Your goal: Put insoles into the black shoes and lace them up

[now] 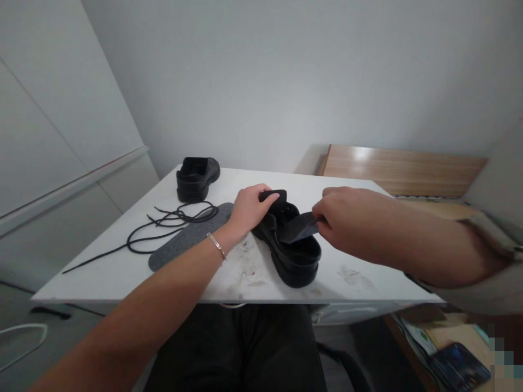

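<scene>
A black shoe (pixel 295 267) stands on the white table, its heel toward me and its laces out. My left hand (pixel 254 206) is closed on the shoe's raised tongue (pixel 278 199), thumb on top. In my right hand (pixel 335 218) is the end of a dark grey insole (pixel 300 227), pinched between the fingers. The insole's other end reaches down into the shoe opening, where its tip is hidden. Left of the shoe lies a grey felt insole (pixel 183 242), partly covered by my left forearm and by loose black shoelaces (pixel 163 224).
Another black shoe (pixel 195 179) stands at the table's back left corner. Dirt smudges mark the white table (pixel 143 286) around the near shoe. A wooden board (pixel 400 169) leans behind the table at right. Papers and a dark object (pixel 460 365) lie low at right.
</scene>
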Action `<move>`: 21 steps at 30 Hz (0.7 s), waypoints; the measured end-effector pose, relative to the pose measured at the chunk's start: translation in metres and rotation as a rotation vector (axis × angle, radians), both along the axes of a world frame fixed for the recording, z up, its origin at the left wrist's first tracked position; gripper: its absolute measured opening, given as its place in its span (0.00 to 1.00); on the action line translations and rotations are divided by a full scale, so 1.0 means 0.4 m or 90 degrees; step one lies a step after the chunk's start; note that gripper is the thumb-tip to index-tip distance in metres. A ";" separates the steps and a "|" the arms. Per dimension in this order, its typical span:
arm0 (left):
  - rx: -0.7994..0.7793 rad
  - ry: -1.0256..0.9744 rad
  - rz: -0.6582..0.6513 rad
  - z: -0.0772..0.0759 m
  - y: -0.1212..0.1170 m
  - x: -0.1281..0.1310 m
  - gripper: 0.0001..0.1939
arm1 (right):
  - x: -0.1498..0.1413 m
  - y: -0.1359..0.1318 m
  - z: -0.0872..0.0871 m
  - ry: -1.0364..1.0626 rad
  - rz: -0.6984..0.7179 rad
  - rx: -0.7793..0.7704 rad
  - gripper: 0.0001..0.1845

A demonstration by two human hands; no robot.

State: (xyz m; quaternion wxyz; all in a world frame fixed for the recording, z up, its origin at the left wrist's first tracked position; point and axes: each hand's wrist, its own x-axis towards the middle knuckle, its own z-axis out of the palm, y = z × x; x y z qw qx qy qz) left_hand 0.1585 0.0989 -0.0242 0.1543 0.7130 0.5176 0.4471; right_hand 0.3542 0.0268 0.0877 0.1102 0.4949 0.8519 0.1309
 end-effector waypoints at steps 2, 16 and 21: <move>-0.004 -0.004 -0.009 0.000 -0.004 0.001 0.09 | -0.032 -0.011 -0.004 -0.017 -0.019 0.017 0.11; 0.003 0.037 -0.002 0.002 -0.016 0.008 0.09 | -0.102 0.015 -0.024 -0.116 -0.062 -0.137 0.14; 0.000 0.047 -0.002 0.000 -0.016 0.007 0.09 | -0.123 0.028 -0.017 -0.067 -0.006 -0.097 0.09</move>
